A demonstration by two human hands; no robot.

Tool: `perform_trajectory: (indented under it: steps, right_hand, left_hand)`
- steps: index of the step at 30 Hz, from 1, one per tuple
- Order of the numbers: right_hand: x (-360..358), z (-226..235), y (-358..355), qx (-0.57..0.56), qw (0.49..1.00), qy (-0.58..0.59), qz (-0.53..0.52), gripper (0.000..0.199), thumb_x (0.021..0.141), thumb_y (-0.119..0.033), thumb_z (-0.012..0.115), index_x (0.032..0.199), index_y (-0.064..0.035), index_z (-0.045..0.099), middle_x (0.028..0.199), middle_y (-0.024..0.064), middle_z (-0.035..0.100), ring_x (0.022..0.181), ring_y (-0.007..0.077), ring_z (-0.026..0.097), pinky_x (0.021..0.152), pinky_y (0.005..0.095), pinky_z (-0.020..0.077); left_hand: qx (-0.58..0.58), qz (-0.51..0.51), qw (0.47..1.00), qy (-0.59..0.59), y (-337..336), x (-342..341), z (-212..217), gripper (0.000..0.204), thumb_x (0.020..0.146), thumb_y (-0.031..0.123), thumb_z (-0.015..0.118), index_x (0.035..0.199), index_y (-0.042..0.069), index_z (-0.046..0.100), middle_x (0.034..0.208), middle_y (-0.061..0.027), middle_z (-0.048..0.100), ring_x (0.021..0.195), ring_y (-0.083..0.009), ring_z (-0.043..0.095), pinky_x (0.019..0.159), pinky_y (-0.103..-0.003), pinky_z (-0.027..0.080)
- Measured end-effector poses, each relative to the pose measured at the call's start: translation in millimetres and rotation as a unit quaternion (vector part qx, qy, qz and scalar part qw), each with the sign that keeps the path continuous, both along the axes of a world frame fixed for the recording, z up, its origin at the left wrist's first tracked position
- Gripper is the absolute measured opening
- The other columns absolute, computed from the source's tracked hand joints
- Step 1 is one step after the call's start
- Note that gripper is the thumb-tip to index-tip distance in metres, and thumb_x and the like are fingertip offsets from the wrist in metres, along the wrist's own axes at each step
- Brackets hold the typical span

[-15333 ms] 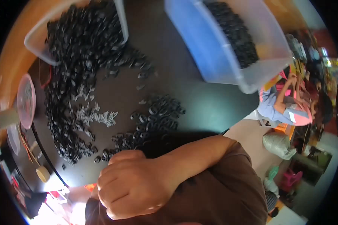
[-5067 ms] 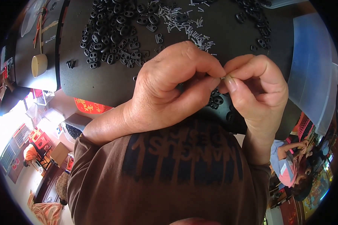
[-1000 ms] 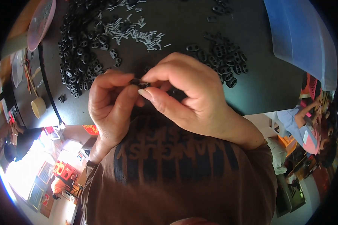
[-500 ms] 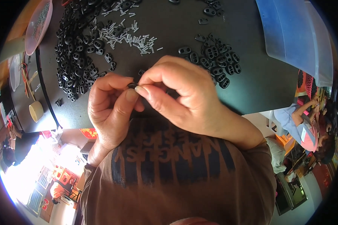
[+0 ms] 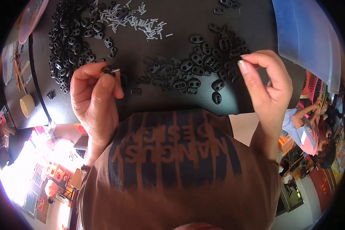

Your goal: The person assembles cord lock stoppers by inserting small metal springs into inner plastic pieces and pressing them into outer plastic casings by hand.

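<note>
My left hand [image 5: 97,92] is closed at the table's left side. Its thumb and fingers pinch a small black plastic cord-lock piece [image 5: 108,69], with a thin metal spring [image 5: 115,70] sticking out to the right. My right hand [image 5: 270,78] is over the right edge of a pile of black two-hole cord-lock parts [image 5: 195,71]. Its thumb and index fingertips come together in a pinch; what they hold, if anything, blends into the dark parts behind. Beyond my left hand lie loose metal springs [image 5: 147,27] and a larger heap of black cord-lock parts [image 5: 69,50].
A translucent blue plastic sheet or bin [image 5: 308,42] stands at the far right of the dark table [image 5: 172,103]. A pink bowl [image 5: 31,19] is at the far left, and a cream cup-shaped scoop [image 5: 27,105] lies nearer. Another person [image 5: 304,130] sits off to the right.
My hands were together on a small black piece; now they are apart. The right hand has moved right to the near pile, and the left shifted slightly left, holding the piece with the spring showing.
</note>
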State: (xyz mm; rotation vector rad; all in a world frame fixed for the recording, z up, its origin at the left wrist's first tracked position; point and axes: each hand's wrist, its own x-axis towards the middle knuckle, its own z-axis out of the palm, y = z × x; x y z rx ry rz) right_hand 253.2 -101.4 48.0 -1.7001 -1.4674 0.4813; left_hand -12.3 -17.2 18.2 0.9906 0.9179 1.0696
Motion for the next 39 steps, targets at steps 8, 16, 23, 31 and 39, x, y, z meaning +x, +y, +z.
perform_trajectory:
  steps: [8,16,23,31,39]
  right_hand:
    - [-16.9,-4.8,24.8,0.013,0.968,-0.181,0.174,0.026,0.064,0.0,0.071,0.088,-0.0036,0.064,0.082,0.0065,0.056,0.073,0.0235,0.054,0.064,0.0328,0.0446]
    - [-20.6,-14.6,37.9,-0.036,0.947,-0.235,0.215,0.023,0.065,-0.001,0.069,0.086,-0.005,0.064,0.079,0.0044,0.053,0.074,0.0224,0.052,0.066,0.0334,0.0444]
    - [-20.0,-7.7,43.7,-0.064,0.958,-0.191,0.201,0.018,0.066,0.0,0.069,0.082,-0.0032,0.061,0.081,0.0064,0.054,0.081,0.0252,0.054,0.071,0.0353,0.0458]
    - [-12.1,-0.2,51.2,-0.104,0.949,-0.197,0.222,0.014,0.068,-0.001,0.068,0.08,-0.0002,0.059,0.081,0.0093,0.054,0.082,0.0278,0.055,0.071,0.0375,0.0462]
    - [-14.1,1.4,56.0,-0.13,0.94,-0.21,0.237,0.012,0.068,0.0,0.066,0.076,0.0004,0.058,0.08,0.0093,0.053,0.08,0.0275,0.056,0.07,0.0372,0.0465]
  left_hand:
    - [0.026,-0.044,0.999,0.002,-8.8,10.4,10.6,0.021,0.084,0.001,0.059,0.104,-0.001,0.053,0.079,-0.0055,0.057,0.06,-0.0091,0.051,0.06,-0.02,0.042]
    - [0.019,-0.054,0.998,0.017,-8.3,0.2,8.8,0.02,0.085,0.001,0.058,0.104,-0.001,0.053,0.083,-0.0062,0.058,0.062,-0.0069,0.052,0.06,-0.019,0.043]
    - [0.019,-0.075,0.997,0.017,-6.1,-0.9,8.3,0.02,0.086,0.0,0.058,0.105,0.0,0.052,0.086,-0.0065,0.059,0.065,-0.0063,0.052,0.06,-0.017,0.043]
    - [-0.005,-0.074,0.997,0.009,-7.7,0.6,5.9,0.02,0.086,0.0,0.057,0.105,-0.001,0.053,0.086,-0.0064,0.059,0.065,-0.0063,0.053,0.061,-0.018,0.043]
    - [-0.003,-0.077,0.997,0.008,-7.8,0.2,5.5,0.02,0.086,-0.001,0.057,0.105,-0.001,0.053,0.085,-0.0054,0.059,0.065,-0.0061,0.052,0.061,-0.017,0.043]
